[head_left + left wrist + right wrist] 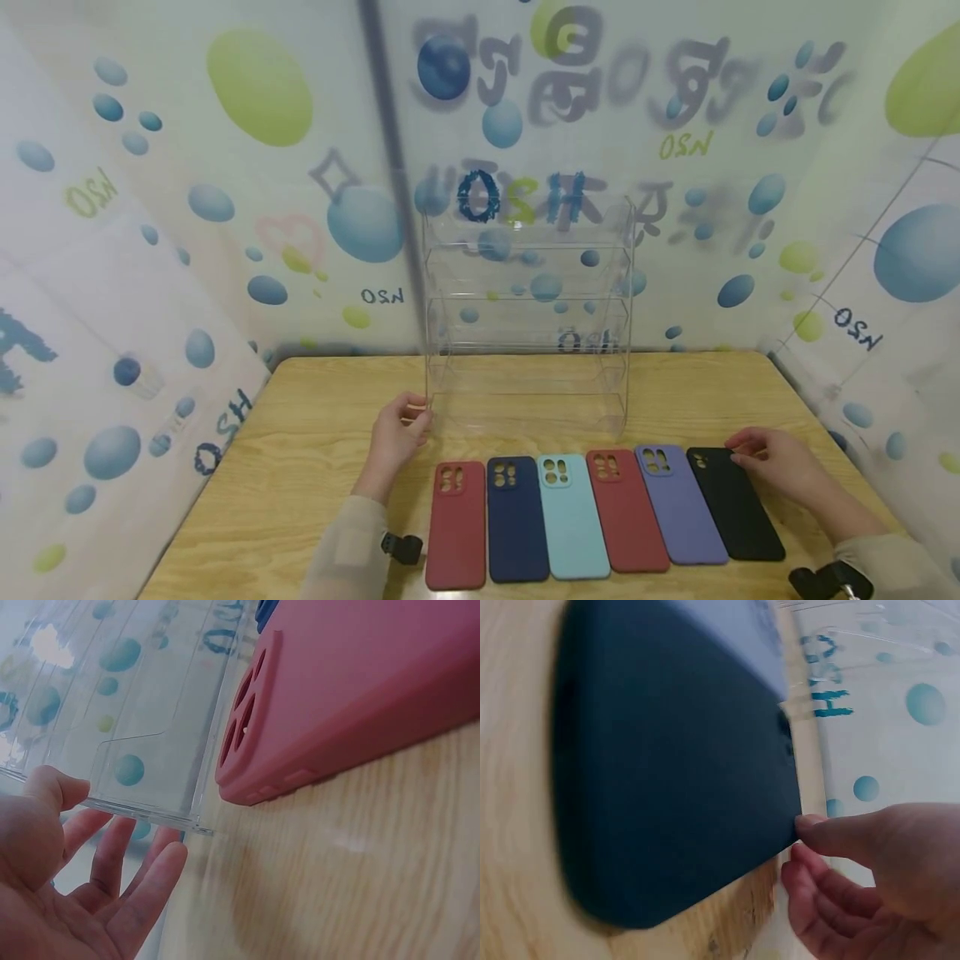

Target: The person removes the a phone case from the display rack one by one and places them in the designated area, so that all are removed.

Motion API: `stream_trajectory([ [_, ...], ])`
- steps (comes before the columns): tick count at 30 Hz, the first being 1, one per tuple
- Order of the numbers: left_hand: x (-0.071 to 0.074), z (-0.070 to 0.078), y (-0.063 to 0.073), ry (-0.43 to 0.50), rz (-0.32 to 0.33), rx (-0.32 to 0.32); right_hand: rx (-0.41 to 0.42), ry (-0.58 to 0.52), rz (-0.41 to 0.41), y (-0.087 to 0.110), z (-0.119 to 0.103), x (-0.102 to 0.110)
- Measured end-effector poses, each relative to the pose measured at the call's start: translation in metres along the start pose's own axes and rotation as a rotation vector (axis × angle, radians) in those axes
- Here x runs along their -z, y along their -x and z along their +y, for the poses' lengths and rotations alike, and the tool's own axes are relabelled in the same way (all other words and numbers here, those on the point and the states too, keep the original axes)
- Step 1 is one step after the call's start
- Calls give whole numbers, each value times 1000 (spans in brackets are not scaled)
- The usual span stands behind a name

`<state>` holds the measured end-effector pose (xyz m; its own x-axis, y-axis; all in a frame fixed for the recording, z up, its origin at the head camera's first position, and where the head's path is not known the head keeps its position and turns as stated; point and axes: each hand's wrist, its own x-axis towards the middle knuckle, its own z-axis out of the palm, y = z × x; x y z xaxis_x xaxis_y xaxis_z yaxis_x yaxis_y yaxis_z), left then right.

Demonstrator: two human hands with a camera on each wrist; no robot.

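Near the back of the wooden table stands a clear acrylic rack (528,387) with several tiers. My left hand (401,433) holds its lower left side edge; in the left wrist view the thumb lies on one side of the clear panel (150,806) and the fingers reach behind it. At the right end of a row of phone cases lies a black phone case (735,504). My right hand (780,462) pinches its upper right corner; the right wrist view has the thumb on the corner of the black case (682,765) and the other fingers curled below.
Left of the black case lie a purple case (682,508), a red case (628,517), a light blue case (575,525), a dark blue case (517,525) and another red case (456,533). A patterned curtain (337,317) hangs behind the table (300,467).
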<state>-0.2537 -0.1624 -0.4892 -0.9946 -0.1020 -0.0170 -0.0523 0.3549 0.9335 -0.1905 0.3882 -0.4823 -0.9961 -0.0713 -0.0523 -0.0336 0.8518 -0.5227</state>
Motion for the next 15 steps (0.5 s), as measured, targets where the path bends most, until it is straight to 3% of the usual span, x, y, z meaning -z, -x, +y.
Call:
stream_trajectory([
  [9, 4, -4, -2, 4, 10, -7, 32, 142, 119, -3, -11, -8],
  [15, 7, -3, -1, 13, 11, -21, 22, 290, 260, 2, -36, -20],
])
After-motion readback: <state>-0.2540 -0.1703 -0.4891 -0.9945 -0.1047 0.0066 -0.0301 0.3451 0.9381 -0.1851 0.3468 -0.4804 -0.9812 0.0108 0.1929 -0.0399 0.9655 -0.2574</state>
